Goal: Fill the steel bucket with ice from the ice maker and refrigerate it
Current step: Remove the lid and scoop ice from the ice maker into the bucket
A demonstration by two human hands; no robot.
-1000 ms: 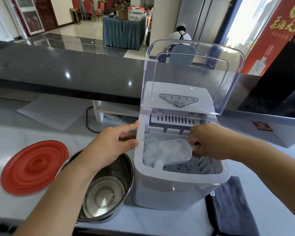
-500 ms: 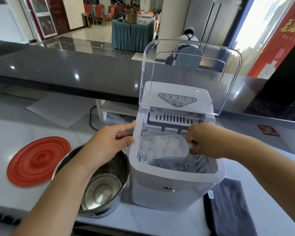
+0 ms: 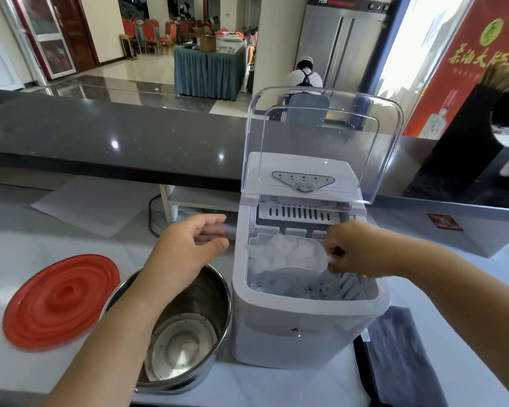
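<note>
From my head camera, my right hand has its fingers curled round the handle of a clear scoop, which sits inside the open basket of the ice maker. The scoop is heaped with ice, and more pieces lie loose in the basket below it. The machine's clear lid stands upright behind the basket.

My left hand grasps nothing. Its fingers are relaxed and loosely spread just beside the machine's left wall, and I cannot tell whether they touch it.

Under my left forearm the steel bucket stands upright on the pale counter, right up against the left side of the ice maker. Only a few bits of ice show at its bottom. A red lid lies flat on the counter to the left of the bucket, and a dark cloth lies to the right of the machine.
</note>
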